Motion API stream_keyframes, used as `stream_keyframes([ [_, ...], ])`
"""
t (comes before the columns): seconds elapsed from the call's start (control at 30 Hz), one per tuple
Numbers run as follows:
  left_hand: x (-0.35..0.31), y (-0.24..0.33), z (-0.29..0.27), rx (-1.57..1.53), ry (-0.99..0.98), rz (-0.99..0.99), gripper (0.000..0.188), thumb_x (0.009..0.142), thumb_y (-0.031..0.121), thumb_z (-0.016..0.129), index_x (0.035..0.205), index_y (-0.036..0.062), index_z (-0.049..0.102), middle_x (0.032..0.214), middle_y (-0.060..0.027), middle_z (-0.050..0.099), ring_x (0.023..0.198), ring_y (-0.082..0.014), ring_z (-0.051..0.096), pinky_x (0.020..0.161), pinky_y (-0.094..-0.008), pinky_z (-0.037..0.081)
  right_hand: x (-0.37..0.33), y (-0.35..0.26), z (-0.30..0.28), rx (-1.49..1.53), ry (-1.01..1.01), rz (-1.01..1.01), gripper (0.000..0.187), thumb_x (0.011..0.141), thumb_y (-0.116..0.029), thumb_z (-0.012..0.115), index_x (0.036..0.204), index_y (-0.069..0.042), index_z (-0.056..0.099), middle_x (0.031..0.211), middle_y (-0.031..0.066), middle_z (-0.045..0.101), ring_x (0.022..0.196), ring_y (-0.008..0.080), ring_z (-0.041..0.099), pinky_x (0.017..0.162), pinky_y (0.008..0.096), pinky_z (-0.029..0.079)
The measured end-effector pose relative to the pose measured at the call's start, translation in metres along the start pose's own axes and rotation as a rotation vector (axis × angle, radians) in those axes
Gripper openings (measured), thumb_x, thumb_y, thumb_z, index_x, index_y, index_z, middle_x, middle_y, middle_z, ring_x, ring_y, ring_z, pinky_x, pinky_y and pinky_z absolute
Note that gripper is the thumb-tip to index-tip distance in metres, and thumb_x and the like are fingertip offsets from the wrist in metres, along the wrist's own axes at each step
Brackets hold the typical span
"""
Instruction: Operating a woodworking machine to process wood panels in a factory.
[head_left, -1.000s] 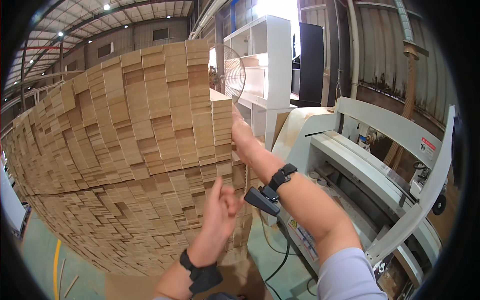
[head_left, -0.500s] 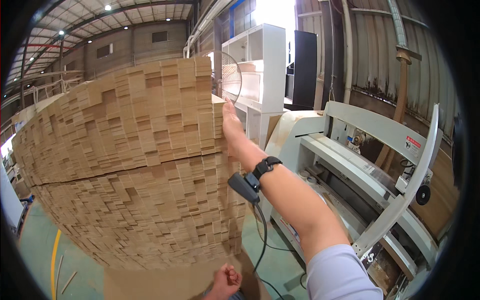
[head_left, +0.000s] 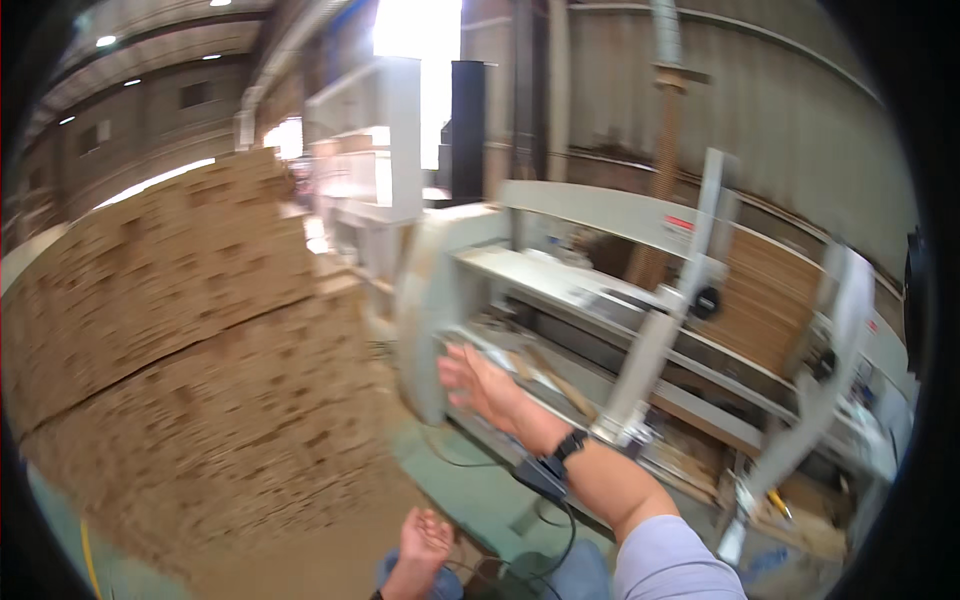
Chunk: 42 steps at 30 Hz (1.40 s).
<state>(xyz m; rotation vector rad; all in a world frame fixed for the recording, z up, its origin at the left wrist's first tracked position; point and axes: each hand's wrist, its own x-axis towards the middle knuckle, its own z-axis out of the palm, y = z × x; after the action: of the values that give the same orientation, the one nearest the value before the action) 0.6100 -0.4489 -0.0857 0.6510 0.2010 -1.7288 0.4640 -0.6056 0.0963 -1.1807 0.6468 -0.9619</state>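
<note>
Filling the left side, a tall stack of tan wooden boards rises well apart from both hands, its end faces blurred and a dark seam slanting across them. At its foot, in the lower left corner, a yellow line marks the green floor. Just beyond the stack's right edge stands a white shelving unit, glare washing over its compartments, with a black panel upright beside it.

Low in the middle, the left hand hangs in front of the person's body, its fingers curled inward; blur makes it impossible to tell whether they close fully or hold anything. Above and to its right, the right hand reaches out with its fingers spread and extended, holding nothing. It appears in front of a pale grey machine; whether it touches the machine cannot be told. A black device is strapped at the right wrist, a dark cable running down from it.

Farther right, the machine carries a round black knob, and a brown hose drops behind its frame.
</note>
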Motion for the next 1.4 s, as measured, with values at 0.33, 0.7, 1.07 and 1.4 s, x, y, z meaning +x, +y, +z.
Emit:
stream_keyframes([
  [0.33, 0.114, -0.134, -0.001, 0.164, 0.027, -0.263, 0.024, 0.089, 0.028, 0.044, 0.074, 0.012, 0.054, 0.057, 0.0047, 0.052, 0.052, -0.0095, 0.05, 0.062, -0.0297, 0.05, -0.491, 0.122, -0.253, -0.806, 1.631, 0.074, 0.037, 0.081, -0.028, 0.055, 0.105, 0.0, 0.057, 0.098, 0.015, 0.06, 0.094, 0.0258, 0.057, 0.083, 0.0329, 0.043],
  [0.7, 0.138, -0.217, -0.038, 0.445, -0.045, -0.438, 0.021, 0.087, 0.026, 0.046, 0.075, 0.0108, 0.054, 0.064, -0.0008, 0.055, 0.065, -0.019, 0.057, 0.074, -0.0391, 0.048, -0.536, 0.134, -0.25, -1.181, 1.591, 0.551, 0.053, 0.082, -0.04, 0.051, 0.126, -0.014, 0.038, 0.112, 0.0236, 0.046, 0.098, 0.0412, 0.05, 0.084, 0.0458, 0.042],
  [1.07, 0.18, -0.237, -0.057, 0.555, -0.166, -0.513, 0.012, 0.083, 0.017, 0.049, 0.074, 0.0101, 0.054, 0.068, -0.0011, 0.058, 0.067, -0.0185, 0.057, 0.077, -0.0388, 0.046, -0.528, 0.119, -0.246, -1.132, 1.592, 0.664, 0.056, 0.082, -0.046, 0.046, 0.13, -0.019, 0.033, 0.114, 0.0222, 0.044, 0.094, 0.0408, 0.053, 0.082, 0.046, 0.044],
  [1.4, 0.154, -0.202, -0.039, 0.56, -0.192, -0.45, 0.007, 0.078, 0.015, 0.054, 0.075, 0.0093, 0.052, 0.071, -0.0016, 0.056, 0.071, -0.0182, 0.054, 0.078, -0.0372, 0.044, -0.516, 0.13, -0.258, -1.498, 1.575, 0.696, 0.062, 0.081, -0.042, 0.049, 0.124, 0.0, 0.036, 0.119, 0.0234, 0.041, 0.111, 0.0358, 0.042, 0.09, 0.0431, 0.038],
])
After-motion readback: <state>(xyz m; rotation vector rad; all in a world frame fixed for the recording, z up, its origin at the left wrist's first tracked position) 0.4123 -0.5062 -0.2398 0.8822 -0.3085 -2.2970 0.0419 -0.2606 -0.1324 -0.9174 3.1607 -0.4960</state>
